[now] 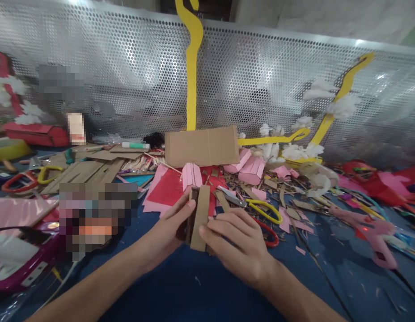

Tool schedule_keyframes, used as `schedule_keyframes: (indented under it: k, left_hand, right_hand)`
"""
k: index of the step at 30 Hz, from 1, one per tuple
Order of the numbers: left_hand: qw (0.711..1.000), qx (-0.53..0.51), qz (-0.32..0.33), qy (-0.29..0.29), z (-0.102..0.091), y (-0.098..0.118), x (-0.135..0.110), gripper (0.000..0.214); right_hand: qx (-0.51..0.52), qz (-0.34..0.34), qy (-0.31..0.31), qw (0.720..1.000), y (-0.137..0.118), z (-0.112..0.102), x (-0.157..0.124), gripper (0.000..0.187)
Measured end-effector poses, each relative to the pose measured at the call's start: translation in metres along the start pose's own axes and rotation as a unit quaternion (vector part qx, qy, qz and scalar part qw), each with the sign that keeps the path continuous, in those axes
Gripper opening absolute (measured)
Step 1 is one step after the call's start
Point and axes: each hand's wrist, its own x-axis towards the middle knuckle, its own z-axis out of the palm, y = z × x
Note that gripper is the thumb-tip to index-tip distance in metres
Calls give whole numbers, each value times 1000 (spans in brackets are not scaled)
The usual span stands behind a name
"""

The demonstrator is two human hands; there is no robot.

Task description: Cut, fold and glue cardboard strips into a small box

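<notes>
Between my two hands, above the blue tabletop, stands a narrow folded cardboard piece point(201, 219), its light face toward me and a darker side to the left. My left hand point(175, 221) grips its left edge, thumb near the top. The fingers of my right hand point(239, 243) are closed on its lower right edge. Another cardboard strip point(222, 201) leans just above my right knuckles. Scissors with yellow and red handles point(266, 210) lie beyond that hand. Pink card pieces point(192, 175) and red sheets point(163, 192) lie behind the cardboard.
A cardboard box with a tall yellow curved strip point(192, 67) stands against the perforated metal panel point(127, 67). At right lies a pink glue gun point(365, 228) with a lit red light. Cardboard sheets point(90, 174), scraps and a glue stick point(136, 145) cover the back.
</notes>
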Motion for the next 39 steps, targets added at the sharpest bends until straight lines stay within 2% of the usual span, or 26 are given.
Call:
schedule_keyframes:
  k: [6,14,21,30,39]
  left_hand:
    - [1000,-12,-14,22,-1,0,1,43]
    - [1000,0,-15,8,-4,-2,4,46]
    - [999,32,3,-9,-8,-4,8,42]
    - [999,30,-35,-17,-8,-3,6,54]
    - [997,66,-2,-50,-2,-1,-2,70]
  right_hand:
    - [-14,-55,-30,998,-5,-4,9,17]
    - [-89,-78,-9,993,-7,-14,12,18]
    - [-96,-84,-42,991,0,-9,6,17]
    - [-61,-79,-58,993,-2,-1,3,11]
    - [-40,-70,-73,994,-2,0,5,15]
